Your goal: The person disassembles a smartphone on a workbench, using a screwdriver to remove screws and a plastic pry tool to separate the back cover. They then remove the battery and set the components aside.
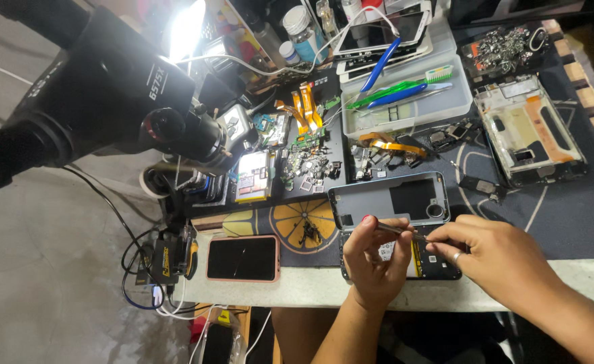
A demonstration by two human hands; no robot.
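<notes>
Crowded bench [580,222]; hands [378,259] hold tweezers [399,231] over phone [438,266].

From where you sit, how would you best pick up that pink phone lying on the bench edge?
Probably by its two long edges, coming from above. The pink phone lies flat, screen up, long side across, near the table edge. Its near and far sides look free, so fingers could pinch across the short width. The left hand is closest.

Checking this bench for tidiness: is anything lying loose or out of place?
Yes. Small metal parts lie scattered loose on the dark mat beside orange flex cables, and a stripped phone frame sits askew at the right.
</notes>
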